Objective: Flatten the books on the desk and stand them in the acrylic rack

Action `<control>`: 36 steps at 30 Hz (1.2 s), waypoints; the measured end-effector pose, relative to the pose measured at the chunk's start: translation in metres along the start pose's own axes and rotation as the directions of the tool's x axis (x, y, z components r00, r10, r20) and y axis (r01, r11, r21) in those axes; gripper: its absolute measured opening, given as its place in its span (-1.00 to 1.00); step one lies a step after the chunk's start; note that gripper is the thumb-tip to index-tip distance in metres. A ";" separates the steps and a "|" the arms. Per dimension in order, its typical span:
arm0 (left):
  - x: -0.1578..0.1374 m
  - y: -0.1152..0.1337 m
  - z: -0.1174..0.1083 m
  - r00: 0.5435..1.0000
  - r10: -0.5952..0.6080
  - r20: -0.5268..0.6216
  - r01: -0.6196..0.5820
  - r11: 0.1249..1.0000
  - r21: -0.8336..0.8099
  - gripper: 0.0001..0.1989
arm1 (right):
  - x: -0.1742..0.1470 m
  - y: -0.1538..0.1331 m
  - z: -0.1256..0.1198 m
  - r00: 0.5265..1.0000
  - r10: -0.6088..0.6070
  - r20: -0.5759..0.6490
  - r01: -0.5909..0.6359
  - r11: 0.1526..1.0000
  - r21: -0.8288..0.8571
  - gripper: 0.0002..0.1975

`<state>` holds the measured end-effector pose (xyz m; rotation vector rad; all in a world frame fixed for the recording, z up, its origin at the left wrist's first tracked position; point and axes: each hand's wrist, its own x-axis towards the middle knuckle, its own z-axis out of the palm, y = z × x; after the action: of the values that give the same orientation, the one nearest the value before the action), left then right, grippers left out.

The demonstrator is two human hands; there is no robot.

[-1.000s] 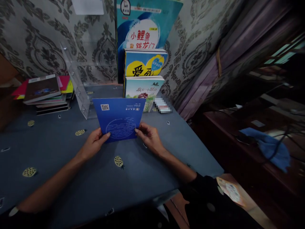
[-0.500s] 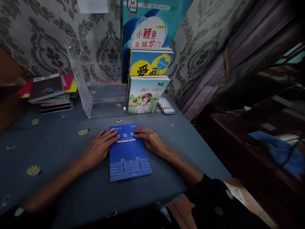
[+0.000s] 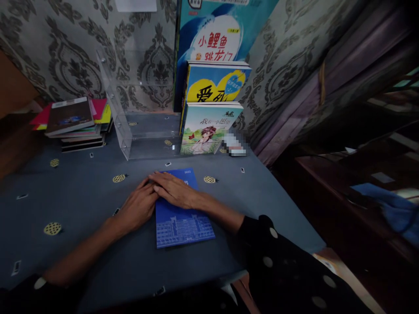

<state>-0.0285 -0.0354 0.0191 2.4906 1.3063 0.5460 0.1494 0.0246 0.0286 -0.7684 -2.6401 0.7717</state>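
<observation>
Booklet (image 3: 185, 226): was blue, with a paler building print;
Tablecloth (image 3: 262, 196) under booklet: was grey-blue, dotted with yellow pineapples;
Sleeve (image 3: 281, 257) right of booklet: was black, with pale spots;
Wall (image 3: 73, 61) beyond booklet: was grey, with dark damask.

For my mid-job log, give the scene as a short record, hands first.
Left hand: at upper-left edge of rectangular blue booklet, partly under right hand
Right hand: across the booklet, overlapping left hand
Booklet: flat, "2022" at top right
Surface: grey-blue tablecloth with yellow pineapples
Behind: clear plastic rack, upright illustrated books at its right
Back left: multicoloured book stack
</observation>
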 end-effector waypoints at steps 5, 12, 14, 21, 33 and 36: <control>-0.002 -0.005 0.006 1.000 -0.017 -0.011 0.016 0.998 -0.057 -0.48 | -0.020 0.014 -0.009 0.996 0.053 -0.071 -0.057 0.997 -0.049 -0.48; -0.004 -0.005 0.008 1.000 -0.028 -0.003 0.028 0.999 -0.029 -0.43 | -0.063 0.045 -0.023 0.971 0.152 -0.183 -0.181 0.972 -0.150 -0.49; -0.004 -0.005 0.005 0.999 -0.039 0.012 0.040 0.999 -0.032 -0.44 | -0.068 0.048 -0.023 0.972 0.144 -0.188 -0.178 0.967 -0.179 -0.50; 0.001 -0.020 -0.011 0.993 -0.106 0.060 0.110 0.992 -0.068 -0.42 | -0.067 0.040 -0.021 0.975 0.151 -0.164 -0.191 0.946 -0.263 -0.47; -0.042 0.016 -0.030 0.971 0.070 0.229 -0.035 0.987 -0.155 -0.52 | -0.066 0.039 -0.014 0.970 0.159 -0.183 -0.211 0.927 -0.311 -0.37; -0.063 0.035 -0.034 0.952 0.170 0.253 -0.142 0.982 -0.127 -0.52 | -0.066 0.037 -0.015 0.971 0.163 -0.175 -0.215 0.916 -0.338 -0.36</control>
<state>-0.0511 -0.1050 0.0506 2.4874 0.9615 0.2956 0.2248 0.0200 0.0115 -1.1430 -2.6303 0.2637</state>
